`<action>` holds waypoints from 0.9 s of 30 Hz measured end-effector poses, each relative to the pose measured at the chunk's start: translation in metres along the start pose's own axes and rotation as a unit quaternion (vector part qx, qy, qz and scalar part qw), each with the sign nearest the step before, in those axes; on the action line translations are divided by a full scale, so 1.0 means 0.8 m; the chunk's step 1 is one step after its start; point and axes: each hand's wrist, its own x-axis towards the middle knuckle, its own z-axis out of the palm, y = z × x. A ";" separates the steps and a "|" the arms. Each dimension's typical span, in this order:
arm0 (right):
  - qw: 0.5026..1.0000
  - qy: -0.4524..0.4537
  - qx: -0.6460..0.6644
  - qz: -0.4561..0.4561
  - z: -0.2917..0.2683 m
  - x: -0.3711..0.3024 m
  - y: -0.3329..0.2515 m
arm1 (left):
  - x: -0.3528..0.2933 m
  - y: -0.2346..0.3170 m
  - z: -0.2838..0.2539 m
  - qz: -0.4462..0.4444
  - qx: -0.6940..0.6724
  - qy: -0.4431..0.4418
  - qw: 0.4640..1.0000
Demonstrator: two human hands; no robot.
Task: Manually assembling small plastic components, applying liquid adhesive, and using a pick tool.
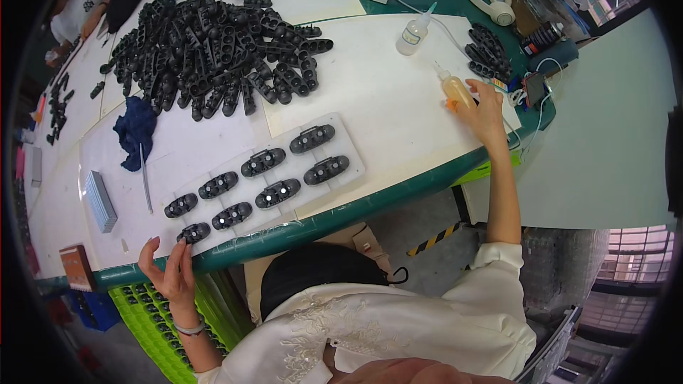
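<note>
Amber squeeze bottle (457, 89) seems light, soft, best gripped by its body, as right hand (487, 117) does; open left hand (173, 281) touches near-left black part (193, 233).

We see eight dark grey, rounded oblong parts (278, 193) in two rows of four on a pale, flat tray (348, 126), which lies slantwise near the bench's (390, 131) front edge. Bright round spots show on their upper faces. The nearest-left part sits at our left hand's (168, 270) fingertips. In our right hand (486, 112), we have an amber-filled bottle (457, 91), tilted, its slim nozzle pointing away and leftward.
</note>
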 end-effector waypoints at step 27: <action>0.433 -0.180 0.881 0.054 0.027 -0.117 -0.241 | 0.009 0.005 0.004 -0.007 -0.043 0.032 0.999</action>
